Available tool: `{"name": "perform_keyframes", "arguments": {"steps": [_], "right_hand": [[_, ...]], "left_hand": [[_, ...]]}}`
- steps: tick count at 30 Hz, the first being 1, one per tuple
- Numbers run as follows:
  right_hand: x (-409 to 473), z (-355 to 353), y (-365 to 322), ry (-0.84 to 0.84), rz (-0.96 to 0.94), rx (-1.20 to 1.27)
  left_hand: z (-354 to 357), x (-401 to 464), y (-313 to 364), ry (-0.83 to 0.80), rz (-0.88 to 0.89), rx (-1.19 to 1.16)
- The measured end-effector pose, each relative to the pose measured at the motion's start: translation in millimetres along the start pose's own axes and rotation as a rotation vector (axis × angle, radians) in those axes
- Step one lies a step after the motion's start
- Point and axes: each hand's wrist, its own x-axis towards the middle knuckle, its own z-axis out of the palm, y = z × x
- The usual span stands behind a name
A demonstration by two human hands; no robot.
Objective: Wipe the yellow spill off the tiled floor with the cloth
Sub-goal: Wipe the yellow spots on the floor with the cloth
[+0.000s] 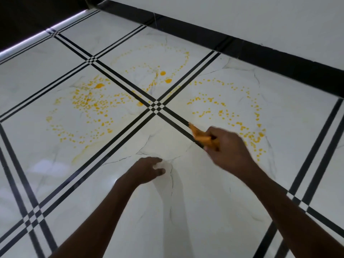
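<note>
The right hand (229, 148) grips an orange-stained cloth (202, 137) beside yellow spill droplets (87, 103) on the tiled floor (186, 202); the left hand (147, 169) rests open, fingers spread.

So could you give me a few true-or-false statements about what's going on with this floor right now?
1. The right hand holds an orange cloth. True.
2. The left hand holds a sponge. False: it holds nothing and rests, fingers spread, on the floor.
3. The yellow spill is all gone. False: droplets still cover three tiles.
4. The tile under the left hand looks free of yellow. True.
5. A dark strip runs along the foot of the wall. True.
</note>
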Motion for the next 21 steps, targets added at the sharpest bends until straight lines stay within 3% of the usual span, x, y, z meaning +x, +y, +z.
{"name": "perform_keyframes", "arguments": {"steps": [2,4,7,11,16,21], "right_hand": [[-10.6,20.5,0.6,-0.084,-0.055,-0.002],[-20.6,58.8,19.0,0.001,-0.109,-0.049],[-27.5,120.8,58.9,-0.122,-0.158,-0.431],[-36.5,132.6,80.9,-0.103,-0.168,-0.501],[-91.4,63.2,149.2,0.053,0.215,-0.513],[26.8,43.9,183.3,0.215,0.489,-0.503]], "left_hand": [[-4.6,0.4,-2.5,0.093,0.010,-0.062],[-2.0,2.4,-3.1,0.194,0.018,-0.060],[6.4,10.1,1.1,0.301,0.081,0.008],[18.6,22.9,6.4,0.278,0.132,0.117],[32.7,31.2,14.1,0.181,0.111,0.284],[42.8,30.4,24.1,0.132,0.072,0.564]]}}
